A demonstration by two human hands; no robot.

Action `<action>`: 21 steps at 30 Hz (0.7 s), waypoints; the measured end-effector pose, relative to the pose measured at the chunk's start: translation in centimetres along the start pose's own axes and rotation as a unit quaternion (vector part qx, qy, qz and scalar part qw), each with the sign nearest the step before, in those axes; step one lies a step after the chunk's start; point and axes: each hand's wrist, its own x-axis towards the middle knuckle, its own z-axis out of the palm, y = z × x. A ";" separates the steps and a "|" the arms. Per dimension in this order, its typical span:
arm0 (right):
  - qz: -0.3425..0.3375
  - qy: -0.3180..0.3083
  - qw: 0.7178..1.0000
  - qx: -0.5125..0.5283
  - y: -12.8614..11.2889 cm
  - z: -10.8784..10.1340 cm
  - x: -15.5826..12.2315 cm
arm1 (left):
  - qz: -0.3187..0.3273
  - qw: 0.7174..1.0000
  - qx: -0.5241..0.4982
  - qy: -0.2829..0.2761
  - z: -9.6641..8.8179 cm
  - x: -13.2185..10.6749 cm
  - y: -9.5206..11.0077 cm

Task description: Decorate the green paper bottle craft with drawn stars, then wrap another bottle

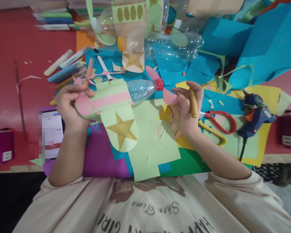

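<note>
My left hand (74,100) is closed around the base end of a clear plastic bottle (142,90), wrapped in light green paper with a pink strip. A green paper wing (122,129) with a gold star hangs from its near side. Pink paper blades (152,73) stick out around the red cap (159,84). My right hand (188,106) pinches the near pink blade (170,96) between thumb and finger. An ochre marker-like stick (193,102) is also tucked between this hand's fingers.
Scissors (229,121) and a blue glue gun (253,119) lie to the right. Other decorated bottles (174,48) stand at the back. Markers (68,71) and a tablet (52,132) are at left. Paper sheets (155,129) and scraps cover the red table (5,81).
</note>
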 end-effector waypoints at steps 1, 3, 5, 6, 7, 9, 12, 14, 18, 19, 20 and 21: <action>0.001 -0.002 1.000 0.001 0.2 -0.1 0.1 | 0.022 1.000 -0.006 0.001 0.1 0.1 0.0; -0.003 0.010 1.000 0.010 0.8 -0.4 0.5 | 0.051 0.999 -0.010 0.008 0.3 0.2 0.0; -0.012 0.028 0.999 0.021 1.4 -0.7 0.9 | 0.041 0.999 -0.007 0.017 0.4 0.1 0.0; -0.014 0.035 0.999 0.024 1.5 -0.8 1.1 | 0.035 0.999 -0.005 0.021 0.6 0.0 -0.1; -0.013 0.040 0.999 0.027 1.6 -0.9 1.3 | 0.027 0.999 -0.004 0.025 0.8 -0.1 -0.1; -0.013 0.049 0.998 0.032 1.3 -1.0 1.5 | 0.013 1.000 0.011 0.013 1.4 -0.6 -0.2; -0.022 0.062 0.997 0.028 0.1 -1.1 1.6 | 0.006 0.999 0.006 -0.048 2.6 -1.4 -0.5; -0.021 0.069 0.997 0.024 -0.9 -1.2 1.9 | 0.002 0.997 -0.016 -0.071 3.5 -1.9 -0.8; -0.064 0.120 0.990 -0.026 -2.3 -1.9 3.1 | -0.030 0.994 0.009 -0.105 5.0 -2.8 -1.8; -0.101 0.133 0.985 -0.047 -2.4 -2.1 3.4 | -0.031 0.992 0.013 -0.118 5.3 -3.0 -2.1; -0.148 0.149 0.975 -0.068 -2.6 -2.3 3.5 | -0.029 0.991 0.012 -0.130 5.6 -3.1 -2.4; -0.190 0.155 0.966 -0.084 -2.8 -2.4 3.5 | -0.024 0.990 0.010 -0.139 5.7 -3.2 -2.6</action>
